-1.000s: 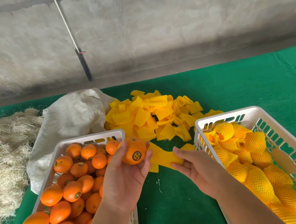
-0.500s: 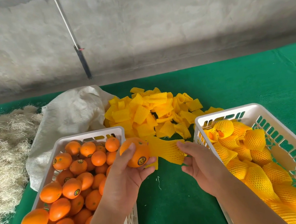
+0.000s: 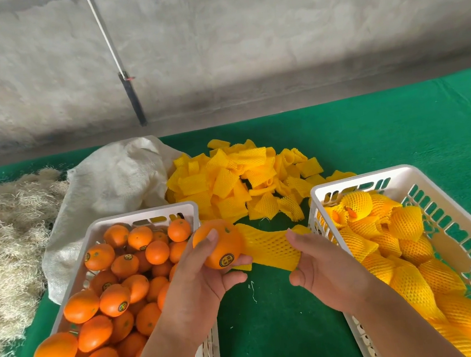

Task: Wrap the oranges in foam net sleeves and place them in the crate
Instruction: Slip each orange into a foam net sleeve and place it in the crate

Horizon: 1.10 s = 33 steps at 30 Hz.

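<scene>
A: From the head view, which step is this?

B: Sleeving, I'd judge. The left hand (image 3: pixel 201 280) has its fingers curled round a bare orange (image 3: pixel 218 243) with a sticker on it, held above the gap between the two crates. The right hand (image 3: pixel 322 268) pinches a yellow foam net sleeve (image 3: pixel 267 247), stretched sideways so its far end touches the orange.

A: So the fruit isn't inside yet?

B: It doesn't look so. The sleeve's mouth sits against the orange's side, and I cannot tell whether it has begun to go over the skin.

A: What does the next move call for?

B: Probably spreading the mouth wide and pushing the orange through while the right hand draws the net along. The foam looks stretchy but could snag or bunch at the widest part. After that, into the right crate (image 3: pixel 444 185), which already holds many wrapped oranges (image 3: pixel 407 276).

A: And the supply?

B: The left crate (image 3: pixel 145 212) is heaped with unwrapped oranges (image 3: pixel 124 291). A pile of spare sleeves (image 3: pixel 228 179) lies just beyond both crates.

A: The surroundings?

B: A table (image 3: pixel 369 135) covered in green felt. On its left, a whitish woven sack (image 3: pixel 112 179) and a mass of pale straw-like fibre (image 3: pixel 6 246). Behind is a rough grey wall (image 3: pixel 272 43) with a thin pole (image 3: pixel 117 60) leaning on it.
</scene>
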Motion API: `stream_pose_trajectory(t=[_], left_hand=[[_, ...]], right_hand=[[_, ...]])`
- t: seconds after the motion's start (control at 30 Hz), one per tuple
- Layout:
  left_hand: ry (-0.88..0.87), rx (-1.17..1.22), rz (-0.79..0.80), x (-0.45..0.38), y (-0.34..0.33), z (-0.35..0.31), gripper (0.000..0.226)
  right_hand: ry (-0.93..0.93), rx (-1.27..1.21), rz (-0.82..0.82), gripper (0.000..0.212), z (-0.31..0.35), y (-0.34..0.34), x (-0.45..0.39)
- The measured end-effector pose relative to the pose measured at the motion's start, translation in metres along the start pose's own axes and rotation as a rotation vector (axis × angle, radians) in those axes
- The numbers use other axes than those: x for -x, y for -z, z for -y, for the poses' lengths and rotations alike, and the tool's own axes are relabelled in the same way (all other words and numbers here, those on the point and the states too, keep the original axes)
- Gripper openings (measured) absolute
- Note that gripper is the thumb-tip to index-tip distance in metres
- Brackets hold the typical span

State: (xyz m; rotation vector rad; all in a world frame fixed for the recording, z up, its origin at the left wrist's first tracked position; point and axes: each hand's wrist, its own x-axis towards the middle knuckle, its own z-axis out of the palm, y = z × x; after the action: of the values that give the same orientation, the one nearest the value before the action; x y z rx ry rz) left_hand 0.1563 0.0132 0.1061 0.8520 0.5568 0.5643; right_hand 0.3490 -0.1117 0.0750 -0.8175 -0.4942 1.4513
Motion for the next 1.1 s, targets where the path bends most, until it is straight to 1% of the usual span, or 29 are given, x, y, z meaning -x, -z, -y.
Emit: stream_pose_trajectory(t=[0.1,0.17,0.27,0.37,0.43,0.47,0.53,0.6,0.63,0.7,0.77,0.83,0.93,0.97,1.0,1.07,1.1], left_hand=[[0.03,0.026,0.015,0.0002,0.0004,0.0041,0.065],[0.036,0.021,0.033,0.0005,0.0013,0.0063,0.073],[0.045,0.02,0.045,0.0013,0.0023,0.008,0.076],[0.049,0.016,0.052,0.0017,0.0025,0.0083,0.083],[0.052,0.006,0.045,0.0014,0.003,0.0073,0.081],[0.053,-0.002,0.032,0.0013,0.0037,0.0069,0.078],[0.055,-0.02,0.003,0.0019,0.0045,0.0068,0.073],[0.056,-0.036,-0.011,0.0025,0.0046,0.0077,0.07],[0.059,-0.042,-0.014,0.0027,0.0041,0.0082,0.071],[0.063,-0.045,-0.015,0.0023,0.0031,0.0087,0.075],[0.062,-0.044,-0.011,0.0014,0.0023,0.0082,0.079],[0.056,-0.044,-0.008,0.0,0.0014,0.0066,0.076],[0.053,-0.046,-0.021,-0.0027,0.0003,0.0039,0.072],[0.058,-0.037,-0.027,-0.0034,0.0,0.0033,0.07],[0.064,-0.021,-0.032,-0.0039,-0.0002,0.0028,0.069],[0.07,0.006,-0.033,-0.0041,-0.0005,0.0018,0.068],[0.069,0.008,-0.029,-0.0035,-0.0006,0.0014,0.068]], right_hand=[[-0.027,0.042,0.011,0.069,-0.0006,-0.0001,0.0024],[-0.039,0.085,0.012,0.071,-0.0002,-0.001,0.0041],[-0.038,0.121,0.027,0.075,0.0008,-0.0008,0.0069],[-0.01,0.162,-0.031,0.08,0.0001,0.0006,0.007],[0.004,0.146,-0.1,0.082,-0.0006,0.0009,0.0065],[0.01,0.126,-0.134,0.078,-0.0006,0.001,0.0061],[0.025,0.099,-0.198,0.082,0.0004,0.0014,0.0061],[0.042,0.093,-0.219,0.083,0.0001,0.0018,0.0058],[0.05,0.093,-0.229,0.088,0.0,0.002,0.0056],[0.062,0.084,-0.241,0.096,-0.0007,0.0013,0.0055],[0.061,0.101,-0.235,0.1,0.001,-0.0019,0.0057],[0.055,0.11,-0.221,0.103,0.0027,-0.002,0.0064],[0.04,0.116,-0.198,0.122,0.0038,-0.005,0.0082],[0.039,0.114,-0.185,0.123,0.0039,-0.006,0.0088],[0.034,0.116,-0.161,0.117,0.0042,-0.0056,0.0091],[0.028,0.142,-0.138,0.092,0.0037,-0.0039,0.0097],[0.024,0.165,-0.131,0.086,0.0033,-0.0034,0.0099]])
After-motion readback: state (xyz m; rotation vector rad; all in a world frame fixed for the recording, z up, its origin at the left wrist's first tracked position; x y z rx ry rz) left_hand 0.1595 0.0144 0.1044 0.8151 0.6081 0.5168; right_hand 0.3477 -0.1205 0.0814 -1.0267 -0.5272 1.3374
